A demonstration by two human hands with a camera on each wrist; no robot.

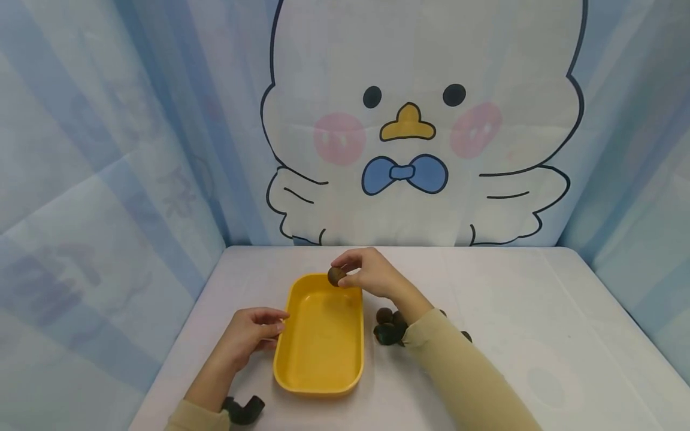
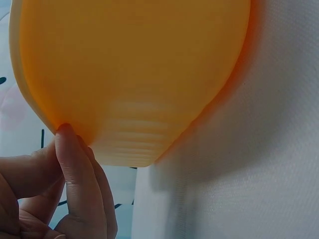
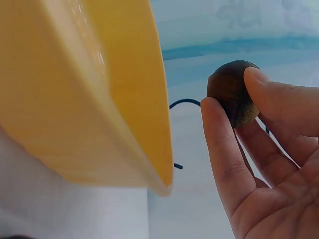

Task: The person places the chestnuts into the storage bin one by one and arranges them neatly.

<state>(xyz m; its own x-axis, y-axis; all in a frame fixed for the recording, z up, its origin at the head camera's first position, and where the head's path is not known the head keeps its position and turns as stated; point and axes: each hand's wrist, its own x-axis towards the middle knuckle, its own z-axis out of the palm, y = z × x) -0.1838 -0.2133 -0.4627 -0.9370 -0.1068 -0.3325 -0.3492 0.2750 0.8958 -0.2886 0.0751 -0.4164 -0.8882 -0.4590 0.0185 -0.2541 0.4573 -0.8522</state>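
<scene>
Right hand [image 1: 371, 274] pinches brown ball [image 1: 336, 276] between thumb and fingertips, by the far rim of yellow tray [image 1: 320, 341]. Tray sits between both hands; left hand [image 1: 252, 334] pinches its side rim. Brown and dark green pieces [image 1: 387, 333] lie nearer than right hand, partly hidden by its forearm. Dark green curved piece [image 1: 245, 410] beside left wrist, partly covered by sleeve [image 1: 198, 417].

White table [image 1: 512, 311]: yellow tray [image 1: 320, 341], brown balls [image 1: 384, 316], seemingly dark-green pieces [image 1: 385, 334].
</scene>
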